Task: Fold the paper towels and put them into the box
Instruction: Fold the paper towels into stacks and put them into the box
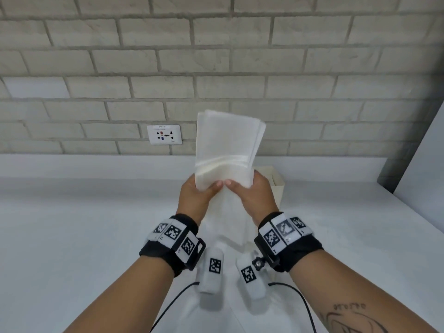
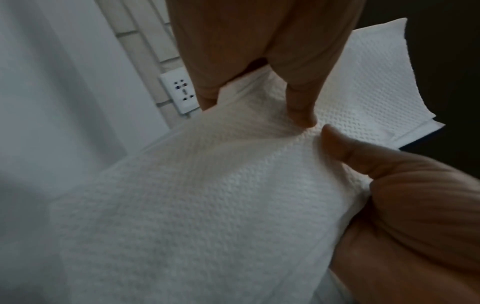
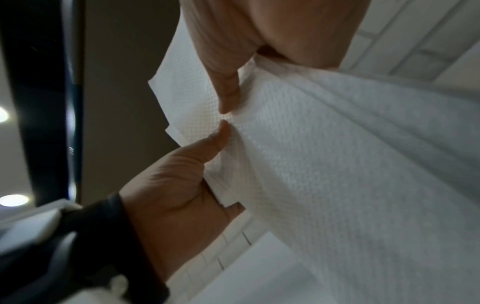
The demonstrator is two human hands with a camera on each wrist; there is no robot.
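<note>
A white embossed stack of paper towels (image 1: 228, 138) stands upright in the air above the counter, its folded top part layered. More towel (image 1: 230, 224) hangs from below my hands down to the counter. My left hand (image 1: 204, 188) pinches the left side, thumb in front; my right hand (image 1: 242, 188) pinches the right side. The two thumbs nearly meet at the middle. In the left wrist view the towels (image 2: 207, 195) fill the frame under my left thumb (image 2: 301, 102). In the right wrist view my right thumb (image 3: 228, 90) presses the towels (image 3: 337, 164). A cream box (image 1: 280, 186) stands behind my right hand, mostly hidden.
The white counter (image 1: 72, 224) runs along a grey brick wall with a socket (image 1: 164, 134). A white panel (image 1: 427, 164) stands at the right edge. Black cables (image 1: 298, 299) trail from the wrist cameras near the front.
</note>
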